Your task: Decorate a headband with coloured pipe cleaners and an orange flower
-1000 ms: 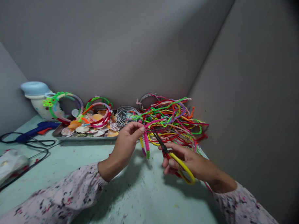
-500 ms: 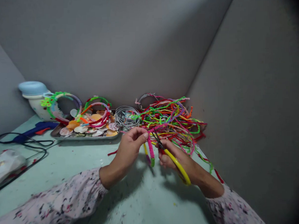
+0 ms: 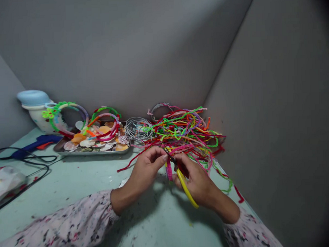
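Note:
Near the middle of the table, my left hand [image 3: 149, 166] pinches a wrapped piece with a pink fuzzy part [image 3: 169, 170] hanging from the fingertips. My right hand [image 3: 195, 178] is closed on scissors with yellow handles [image 3: 187, 189]. Their dark blades lie against the pink pipe cleaner close to my left thumb. Most of the lower part of the wrapped piece is hidden behind my right fingers. Behind both hands spreads a tangled pile of coloured pipe cleaners [image 3: 181, 128].
A metal tray [image 3: 95, 152] of shells and wrapped rings stands at the back left, beside coiled grey wire [image 3: 137, 130]. Farther left are a blue-lidded container [image 3: 36, 110], a blue tool [image 3: 33, 146] with a black cable, and a white bag [image 3: 7, 185].
The scissors have moved left and turned more upright, their blades now at my left fingertips. The hanging wrapped piece is now more hidden by my right hand. The whole view has shifted slightly.

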{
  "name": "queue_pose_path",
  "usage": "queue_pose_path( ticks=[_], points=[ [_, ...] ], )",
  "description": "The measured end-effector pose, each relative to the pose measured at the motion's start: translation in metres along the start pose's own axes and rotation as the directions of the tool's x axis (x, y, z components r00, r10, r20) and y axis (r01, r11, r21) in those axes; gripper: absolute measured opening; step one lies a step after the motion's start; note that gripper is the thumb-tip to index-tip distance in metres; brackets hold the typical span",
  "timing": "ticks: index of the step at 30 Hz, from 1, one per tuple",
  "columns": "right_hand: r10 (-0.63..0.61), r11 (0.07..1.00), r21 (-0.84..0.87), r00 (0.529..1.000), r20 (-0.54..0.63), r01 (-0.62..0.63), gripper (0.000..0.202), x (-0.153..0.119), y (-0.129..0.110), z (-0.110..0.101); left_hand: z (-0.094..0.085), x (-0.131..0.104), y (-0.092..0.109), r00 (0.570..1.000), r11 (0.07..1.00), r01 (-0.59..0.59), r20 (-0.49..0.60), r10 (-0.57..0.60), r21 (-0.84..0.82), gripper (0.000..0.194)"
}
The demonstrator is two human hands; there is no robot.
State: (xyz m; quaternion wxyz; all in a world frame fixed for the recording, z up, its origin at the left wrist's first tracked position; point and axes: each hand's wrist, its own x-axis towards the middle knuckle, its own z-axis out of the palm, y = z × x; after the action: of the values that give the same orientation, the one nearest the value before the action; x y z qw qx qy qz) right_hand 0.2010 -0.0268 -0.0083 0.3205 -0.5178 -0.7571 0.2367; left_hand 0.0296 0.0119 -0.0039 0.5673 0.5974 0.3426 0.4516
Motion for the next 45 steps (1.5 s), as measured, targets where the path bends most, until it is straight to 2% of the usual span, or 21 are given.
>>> queue_pose_path(
  ticks=[8, 21, 39, 45],
  points=[
    [-0.057, 0.995, -0.081, 0.998, -0.037, 0.054, 0.027, -0.0016, -0.0002, -0.0011, 0.0007, -0.0018, 0.0007, 1.000, 0.999, -0.007, 0.003, 0.007, 0.033, 0.014],
    [-0.066, 0.981, -0.186, 0.996, -0.052, 0.055, 0.032, -0.0028, 0.0015, -0.0009, 0.0007, -0.0018, 0.0009, 0.999, 1.000, 0.022, 0.024, -0.022, 0.006, 0.011],
    [-0.058, 0.987, -0.148, 0.998, -0.013, 0.056, 0.037, -0.0034, 0.0040, 0.0009, -0.0014, -0.0010, -0.0003, 0.998, 0.999, 0.039, 0.048, -0.041, 0.028, 0.012],
    [-0.074, 0.988, -0.141, 0.997, -0.031, 0.069, 0.034, -0.0041, 0.0061, 0.0019, -0.0020, 0.0001, -0.0013, 0.998, 0.999, 0.035, 0.058, -0.036, 0.032, 0.013]
  ],
)
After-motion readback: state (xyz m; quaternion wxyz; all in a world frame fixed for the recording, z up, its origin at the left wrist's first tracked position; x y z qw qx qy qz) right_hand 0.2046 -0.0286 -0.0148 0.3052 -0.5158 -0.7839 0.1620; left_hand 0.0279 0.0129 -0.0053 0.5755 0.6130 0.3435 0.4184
